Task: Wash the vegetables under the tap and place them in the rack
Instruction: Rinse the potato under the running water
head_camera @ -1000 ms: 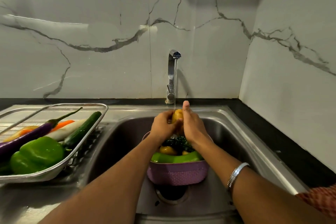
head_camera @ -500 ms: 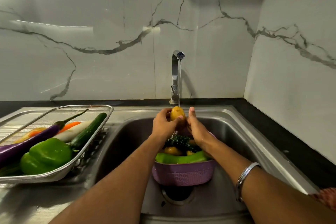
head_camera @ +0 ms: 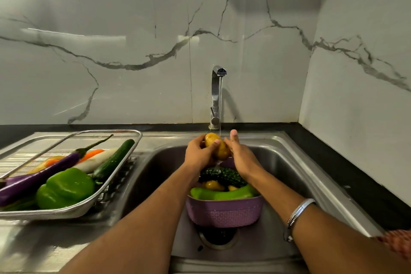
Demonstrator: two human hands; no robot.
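Potato point(head_camera: 216, 145): left hand point(head_camera: 198, 153) is gripping it, right hand point(head_camera: 241, 158) is pressing flat-fingered, under tap point(head_camera: 216, 95) at 12 o'clock. Risk: wet skin slipping into basket point(head_camera: 223, 213).

Eggplant point(head_camera: 40, 181) tip cut off by left edge; basket point(head_camera: 223, 213) contents partly hidden.

Under the tap point(head_camera: 216, 95), water ran onto a potato point(head_camera: 216, 145) gripped by the left hand point(head_camera: 198, 154), the right hand point(head_camera: 241, 157) flat against it; below the tap sat a purple basket point(head_camera: 223, 212), left of it a wire rack point(head_camera: 93, 198) of vegetables
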